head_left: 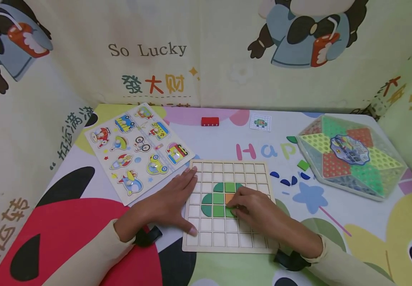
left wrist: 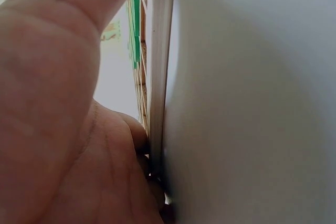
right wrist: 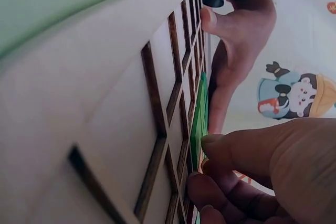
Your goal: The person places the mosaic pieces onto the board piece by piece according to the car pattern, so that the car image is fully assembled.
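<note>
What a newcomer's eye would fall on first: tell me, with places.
Probably the big printed red shape at the head view's lower left. Next, the green pieces near the middle of the gridded board, beside the right fingers. Then the colourful hexagonal box, off to the right.

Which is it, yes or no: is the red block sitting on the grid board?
No, the red block lies apart from the grid board, beyond its far edge.

The patterned tabletop (head_left: 216, 270) carries a grid board (head_left: 218, 239); picture board (head_left: 134, 159) left of it, hexagonal box (head_left: 350, 171) right, red block (head_left: 210, 121) beyond.
</note>
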